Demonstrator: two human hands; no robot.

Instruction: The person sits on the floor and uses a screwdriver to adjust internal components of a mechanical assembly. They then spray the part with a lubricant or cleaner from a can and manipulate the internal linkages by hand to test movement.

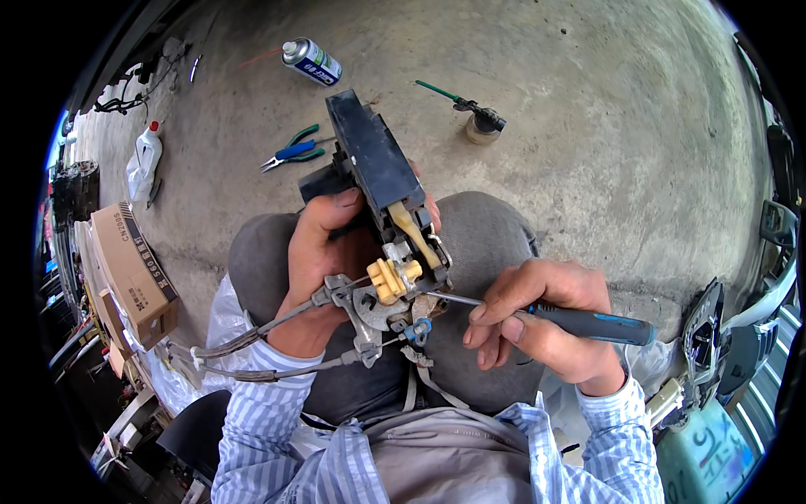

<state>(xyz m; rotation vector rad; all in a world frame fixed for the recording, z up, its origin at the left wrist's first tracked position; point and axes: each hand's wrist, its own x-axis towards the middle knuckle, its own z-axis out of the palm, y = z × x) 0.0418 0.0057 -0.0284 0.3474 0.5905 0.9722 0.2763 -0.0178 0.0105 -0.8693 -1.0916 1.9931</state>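
Note:
My left hand [315,248] is wrapped round a car door latch [374,160] and holds it tilted above my lap. The latch has a long black housing, a metal bracket and a yellow plastic piece [390,281] at its near end. Two cables [290,317] run from the bracket out to the left, past my left wrist. In my right hand [546,307] is a screwdriver [592,324] with a dark grey and blue handle. Its thin shaft points left into the latch's near end, beside the yellow piece; the tip is hidden among the metal parts.
On the concrete floor ahead lie a spray can [315,64] with a red straw, green-handled pliers [304,133] beside a blue handle, and a jar [484,129] with a green-handled tool across it. At left are a white bottle [145,161] and a cardboard box [130,269].

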